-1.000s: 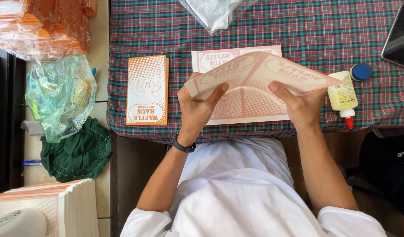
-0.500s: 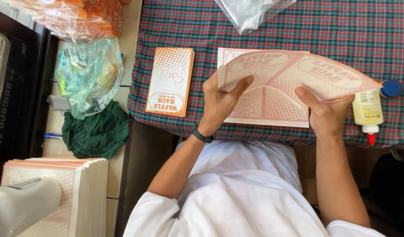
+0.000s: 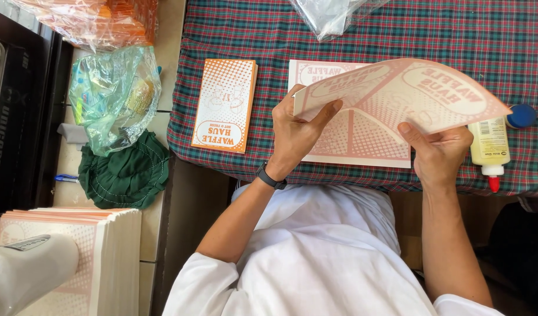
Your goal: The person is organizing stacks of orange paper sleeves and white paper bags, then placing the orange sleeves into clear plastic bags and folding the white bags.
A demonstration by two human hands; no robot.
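Both hands hold one curved sheet of printed orange-and-white paper (image 3: 397, 93) above the table. My left hand (image 3: 298, 131) pinches its left edge, with a dark band on the wrist. My right hand (image 3: 438, 149) grips its lower right part. Under the lifted sheet lies a flat stack of the same printed sheets (image 3: 362, 137) on the plaid tablecloth (image 3: 351, 35). A finished orange-and-white paper bag stack (image 3: 225, 105) rests to the left of my left hand.
A white glue bottle with a red tip (image 3: 490, 152) lies at the right beside a blue cap (image 3: 520, 116). Clear plastic (image 3: 327, 14) sits at the table's far edge. Left of the table: plastic bags (image 3: 114, 96), green cloth (image 3: 125, 172), a tall sheet pile (image 3: 99, 257).
The view has shifted left relative to the table. The held sheet has lifted and curled higher off the stack, with both hands still gripping it.
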